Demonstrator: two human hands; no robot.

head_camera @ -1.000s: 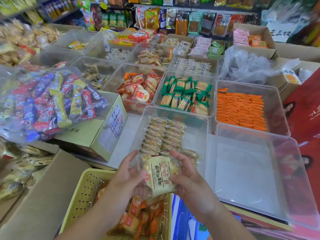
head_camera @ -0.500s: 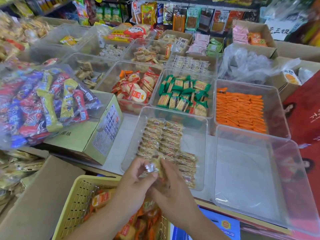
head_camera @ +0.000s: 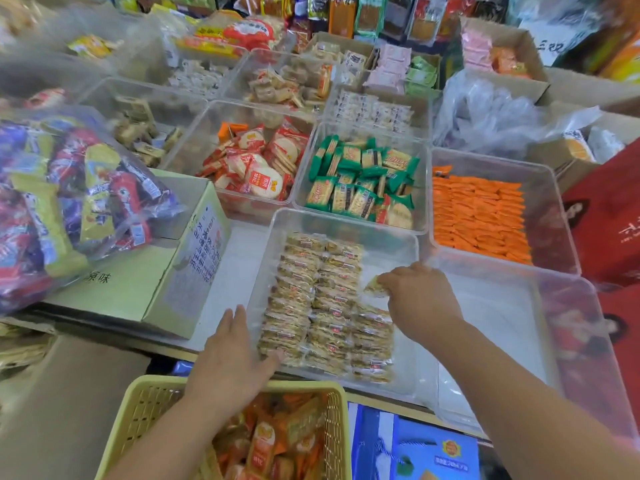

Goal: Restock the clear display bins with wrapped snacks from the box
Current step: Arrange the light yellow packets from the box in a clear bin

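Three cracker rows (head_camera: 322,306) in clear bin (head_camera: 398,233)

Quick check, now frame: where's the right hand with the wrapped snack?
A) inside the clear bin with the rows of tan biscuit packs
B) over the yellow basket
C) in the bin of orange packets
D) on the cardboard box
A: the right hand pinches a wrapped snack above the third, partly filled row inside the clear bin of tan biscuit packs, while the left hand rests at that bin's near left corner.
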